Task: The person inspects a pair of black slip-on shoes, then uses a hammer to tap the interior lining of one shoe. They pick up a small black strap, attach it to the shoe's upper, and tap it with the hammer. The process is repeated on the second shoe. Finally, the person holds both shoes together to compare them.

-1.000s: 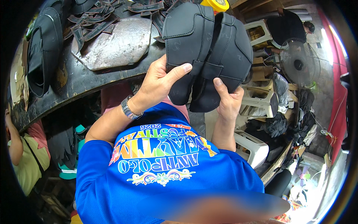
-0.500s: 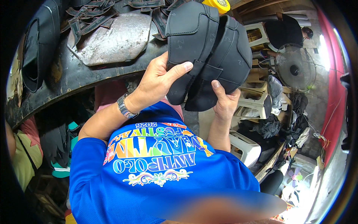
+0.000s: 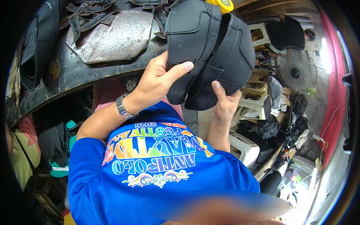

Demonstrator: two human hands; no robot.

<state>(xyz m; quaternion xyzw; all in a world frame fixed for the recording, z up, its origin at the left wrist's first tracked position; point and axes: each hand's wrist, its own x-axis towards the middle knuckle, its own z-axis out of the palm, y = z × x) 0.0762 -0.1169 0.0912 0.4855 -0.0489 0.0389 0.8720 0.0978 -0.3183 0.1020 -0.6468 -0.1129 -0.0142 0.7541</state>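
Two black stitched shoe uppers are held up side by side over the gap in front of my body, near the bench edge. My left hand [image 3: 155, 84], with a metal watch at the wrist, is closed on the left shoe upper [image 3: 187, 41]; its thumb lies across the front and its other fingers are hidden behind. The right shoe upper [image 3: 238, 56] is gripped low down by my right hand [image 3: 227, 103], thumb in front and fingers mostly out of sight. A strap piece crosses between the uppers. Faint pale marks show on both.
On the dark workbench [image 3: 56, 84] lies a worn metal plate [image 3: 112, 37], with several black strap pieces [image 3: 93, 18] behind it. A yellow container [image 3: 224, 4] stands beyond the uppers. White stools [image 3: 243, 148], a fan [image 3: 296, 71] and a person in black [image 3: 287, 33] are to the right.
My grip on the two uppers looks the same. The view has shifted slightly, and the person in black at the far right has moved a little.
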